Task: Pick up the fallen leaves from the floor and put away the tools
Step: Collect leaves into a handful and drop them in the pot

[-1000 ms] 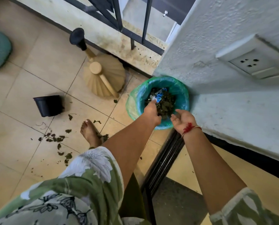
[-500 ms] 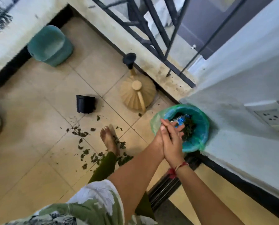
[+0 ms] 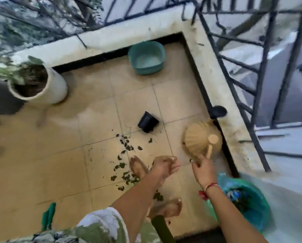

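Dark fallen leaves [image 3: 124,156] lie scattered on the beige tiles around my bare foot [image 3: 138,168]. At the lower right stands a bin lined with a green bag [image 3: 257,204], with leaves inside. A tan hand broom [image 3: 197,137] rests against the ledge, its black handle end [image 3: 218,111] pointing up. My left hand [image 3: 164,166] hovers above the floor with loosely curled, empty fingers. My right hand [image 3: 202,170] is just below the broom, fingers pointing toward it, holding nothing that I can make out. A green tool [image 3: 48,214] lies at the lower left.
A small black pot [image 3: 147,121] lies on its side mid-floor. A teal tub [image 3: 146,57] sits in the far corner and a white planter [image 3: 39,88] with soil stands at the left. A low ledge with a metal railing [image 3: 259,95] bounds the balcony.
My hands have left the bin, rubbed together, then parted and moved toward the broom and floor. The view has swung left, so the bin is now at the lower right.
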`<control>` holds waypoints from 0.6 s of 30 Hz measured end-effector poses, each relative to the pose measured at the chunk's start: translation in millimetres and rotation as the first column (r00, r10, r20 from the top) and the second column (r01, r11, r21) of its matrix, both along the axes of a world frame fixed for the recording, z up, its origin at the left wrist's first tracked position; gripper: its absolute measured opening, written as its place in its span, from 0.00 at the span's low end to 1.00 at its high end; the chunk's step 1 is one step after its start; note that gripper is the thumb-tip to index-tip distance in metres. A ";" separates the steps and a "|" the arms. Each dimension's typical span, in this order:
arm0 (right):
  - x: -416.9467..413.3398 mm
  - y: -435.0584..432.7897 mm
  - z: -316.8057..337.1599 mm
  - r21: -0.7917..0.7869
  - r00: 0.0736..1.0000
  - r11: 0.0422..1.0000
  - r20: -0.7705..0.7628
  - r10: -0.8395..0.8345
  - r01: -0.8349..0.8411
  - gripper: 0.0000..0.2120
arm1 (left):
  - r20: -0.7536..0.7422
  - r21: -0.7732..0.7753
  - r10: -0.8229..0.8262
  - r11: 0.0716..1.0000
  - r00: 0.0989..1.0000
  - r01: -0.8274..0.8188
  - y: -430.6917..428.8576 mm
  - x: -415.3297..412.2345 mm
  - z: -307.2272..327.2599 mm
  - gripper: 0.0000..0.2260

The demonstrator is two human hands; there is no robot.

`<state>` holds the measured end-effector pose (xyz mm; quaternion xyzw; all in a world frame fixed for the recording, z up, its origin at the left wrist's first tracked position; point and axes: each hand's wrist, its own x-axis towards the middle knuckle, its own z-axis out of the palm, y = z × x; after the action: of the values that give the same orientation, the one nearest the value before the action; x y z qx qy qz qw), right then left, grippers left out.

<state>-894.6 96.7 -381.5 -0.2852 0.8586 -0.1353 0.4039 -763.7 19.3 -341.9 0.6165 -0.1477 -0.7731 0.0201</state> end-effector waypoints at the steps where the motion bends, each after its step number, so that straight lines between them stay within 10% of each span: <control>1: 10.5 -17.7 2.8 0.003 0.999 1.000 0.053 -0.013 0.013 0.08 | 0.050 -0.012 0.074 0.997 0.996 -0.074 -15.8 16.9 1.4 0.12; 11: 110.0 -160.7 -5.6 0.138 0.946 0.941 0.147 0.290 -0.310 0.16 | 0.332 -0.162 0.563 0.824 0.757 -0.542 -143.5 138.4 -5.4 0.17; 18: 147.5 -237.8 -28.7 0.233 0.910 0.888 0.227 0.347 -0.397 0.09 | 0.195 -0.050 0.720 0.685 0.666 -0.727 -162.6 185.8 -34.8 0.11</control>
<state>-747.1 -141.1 -410.2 -0.3730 0.7581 0.0397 0.5335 -577.9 -143.4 -376.7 0.6987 0.1202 -0.6382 0.3001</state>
